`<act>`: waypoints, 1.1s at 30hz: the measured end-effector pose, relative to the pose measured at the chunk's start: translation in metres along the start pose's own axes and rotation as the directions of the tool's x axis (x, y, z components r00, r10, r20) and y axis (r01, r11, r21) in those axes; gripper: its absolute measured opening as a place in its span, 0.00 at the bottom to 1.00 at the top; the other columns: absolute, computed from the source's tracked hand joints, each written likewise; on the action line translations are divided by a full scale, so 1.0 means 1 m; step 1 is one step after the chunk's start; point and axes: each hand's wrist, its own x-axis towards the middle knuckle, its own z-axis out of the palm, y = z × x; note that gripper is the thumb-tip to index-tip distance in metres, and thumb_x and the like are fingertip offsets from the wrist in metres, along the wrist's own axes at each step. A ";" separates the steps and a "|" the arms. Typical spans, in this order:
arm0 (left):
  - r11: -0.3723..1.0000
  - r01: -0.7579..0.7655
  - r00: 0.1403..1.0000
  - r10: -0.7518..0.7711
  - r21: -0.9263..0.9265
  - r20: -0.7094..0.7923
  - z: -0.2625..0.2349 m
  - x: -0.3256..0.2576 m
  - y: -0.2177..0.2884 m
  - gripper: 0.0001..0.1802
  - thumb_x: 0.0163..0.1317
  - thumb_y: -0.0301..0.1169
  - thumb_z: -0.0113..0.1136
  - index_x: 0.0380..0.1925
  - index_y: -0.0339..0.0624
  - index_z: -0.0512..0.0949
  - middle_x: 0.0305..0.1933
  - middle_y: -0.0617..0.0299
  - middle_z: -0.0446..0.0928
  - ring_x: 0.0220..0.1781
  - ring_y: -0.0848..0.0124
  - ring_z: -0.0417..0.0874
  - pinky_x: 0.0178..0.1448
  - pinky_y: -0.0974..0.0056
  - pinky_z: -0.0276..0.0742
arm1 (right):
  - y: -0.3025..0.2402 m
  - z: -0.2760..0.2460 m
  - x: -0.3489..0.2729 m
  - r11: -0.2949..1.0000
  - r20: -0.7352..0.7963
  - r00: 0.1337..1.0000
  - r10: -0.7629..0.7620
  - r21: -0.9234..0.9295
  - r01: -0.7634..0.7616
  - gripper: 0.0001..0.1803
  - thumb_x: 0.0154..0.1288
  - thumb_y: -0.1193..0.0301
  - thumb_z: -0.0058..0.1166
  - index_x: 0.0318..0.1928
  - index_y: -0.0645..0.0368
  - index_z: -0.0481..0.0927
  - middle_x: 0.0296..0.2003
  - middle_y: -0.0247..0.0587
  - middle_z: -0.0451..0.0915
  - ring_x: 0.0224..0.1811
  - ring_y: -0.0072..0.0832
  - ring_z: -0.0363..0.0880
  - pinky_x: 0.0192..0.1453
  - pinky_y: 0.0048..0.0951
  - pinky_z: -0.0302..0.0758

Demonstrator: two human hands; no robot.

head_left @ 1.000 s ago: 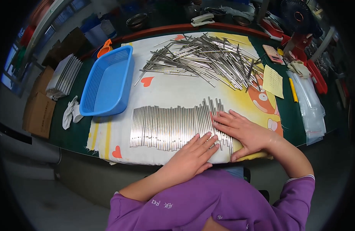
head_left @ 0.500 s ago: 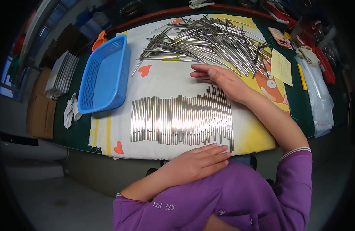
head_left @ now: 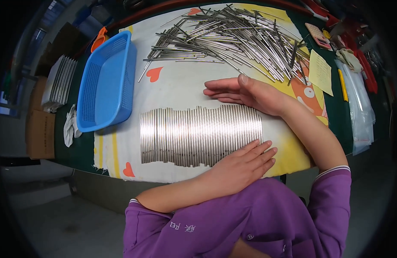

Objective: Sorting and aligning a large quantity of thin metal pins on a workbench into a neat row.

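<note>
A row of thin silvery metal rods (head_left: 194, 133) lies side by side on a white and yellow printed cloth (head_left: 172, 92). My left hand (head_left: 241, 167) rests flat against the near ends of the rods at the row's right part, fingers stretched out and covering some of those ends. Along the far ends there, my right hand (head_left: 254, 92) stands on edge with straight fingers and raised thumb. Neither hand grips anything. Beyond it spreads a loose heap of similar rods (head_left: 237, 43), pointing in many directions.
Left of the row stands a blue plastic basket (head_left: 129, 81), with an orange object (head_left: 98, 39) behind it. A white glove (head_left: 71, 124) and a cardboard box (head_left: 40, 133) are farther left. On the right lie a yellow paper (head_left: 321, 73), clear plastic bags (head_left: 357, 116) and a pink calculator (head_left: 317, 35).
My left hand has moved right and away from me, onto the near rod ends. The right part of the row, uneven before, now has more level far ends. The view has shifted slightly.
</note>
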 end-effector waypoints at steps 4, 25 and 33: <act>0.997 0.005 0.999 -0.007 -0.077 -0.037 -0.002 0.000 -0.004 0.23 0.57 0.30 0.49 0.54 0.37 0.68 0.66 0.53 0.59 0.70 0.58 0.56 0.71 0.53 0.52 | 0.001 -0.004 0.008 0.989 0.179 0.981 0.067 0.121 -0.090 0.34 0.72 0.50 0.22 0.63 0.69 0.59 0.61 0.49 0.63 0.65 0.32 0.61 0.70 0.29 0.55; 0.993 0.020 0.996 -0.030 -0.114 -0.089 -0.001 -0.002 -0.008 0.18 0.55 0.33 0.53 0.47 0.43 0.74 0.62 0.56 0.65 0.68 0.60 0.61 0.70 0.56 0.57 | -0.004 0.002 0.028 0.996 0.288 0.953 0.090 -0.009 -0.091 0.44 0.65 0.39 0.31 0.63 0.69 0.57 0.62 0.54 0.61 0.68 0.37 0.56 0.71 0.33 0.51; 0.988 0.011 0.996 -0.025 -0.153 -0.089 -0.003 0.001 -0.009 0.19 0.53 0.34 0.58 0.45 0.41 0.73 0.61 0.55 0.65 0.67 0.59 0.61 0.68 0.55 0.59 | -0.005 -0.011 -0.002 0.994 0.152 0.984 0.089 0.052 -0.097 0.49 0.63 0.35 0.23 0.65 0.70 0.54 0.62 0.55 0.61 0.67 0.37 0.57 0.71 0.33 0.50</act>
